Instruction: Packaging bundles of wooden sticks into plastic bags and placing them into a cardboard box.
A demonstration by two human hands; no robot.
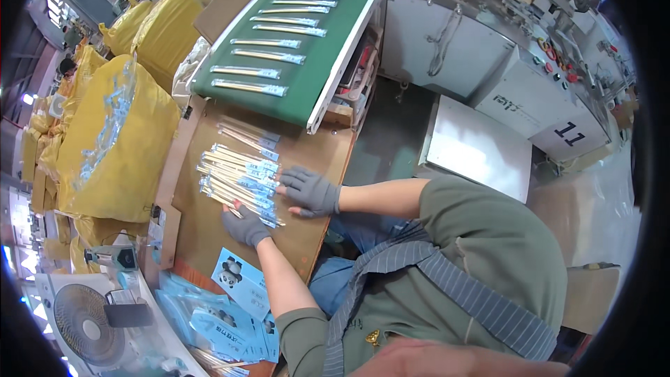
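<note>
A pile of wrapped chopsticks [236, 174] in clear sleeves with blue printed ends lies on a brown worktable [307, 146]. My left hand [244, 224], in a grey glove with bare fingertips, cups the near edge of the pile, its fingers apart against the sticks. At the blue ends, my right hand [310, 191], gloved the same way, rests with its fingers stretched out, touching the pile's side. Just beyond, a few more chopstick packs lie a little apart from the heap.
A green conveyor belt [307, 49] carries several spaced chopstick packs above the table's far end. Yellow sacks [115, 146] stand to the left. Blue panda-printed bags [234, 314] lie at the table's near end, beside a fan [87, 324]. A white machine cabinet [447, 35] stands at right.
</note>
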